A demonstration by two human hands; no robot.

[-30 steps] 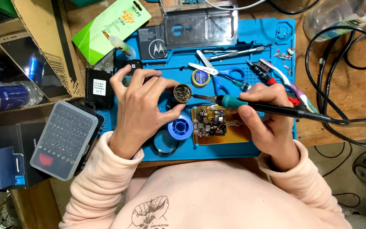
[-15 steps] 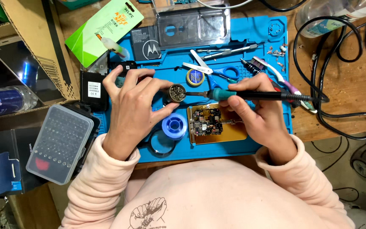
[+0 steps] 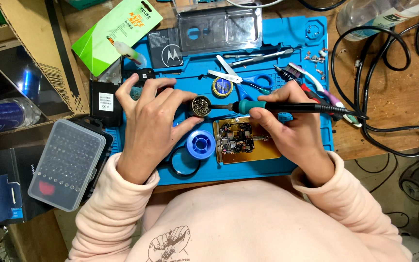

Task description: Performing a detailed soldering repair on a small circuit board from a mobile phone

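Since a moment ago our right hand has swung the iron from the board up to the tip-cleaner tin, its tip now at the brass wool. That grip is clenched pen-style on the black handle behind the teal collar, the safe place to hold; we judge the iron light, stiff and hot forward. Our left hand pinches the small tin, steadying it on the blue mat. Beside lie a solder spool and scissors.
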